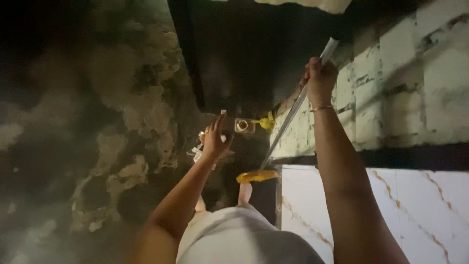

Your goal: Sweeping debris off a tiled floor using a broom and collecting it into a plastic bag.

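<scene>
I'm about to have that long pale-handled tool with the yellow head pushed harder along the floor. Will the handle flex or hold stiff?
The handle looks straight and thin along its whole length, so probably stiff. It is likely light, since the right hand alone grips it. The flat yellow head may slide or twist.

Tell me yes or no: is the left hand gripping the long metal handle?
No: the right hand grips the handle, while the left hand is apart from it, holding small pale scraps.
</scene>
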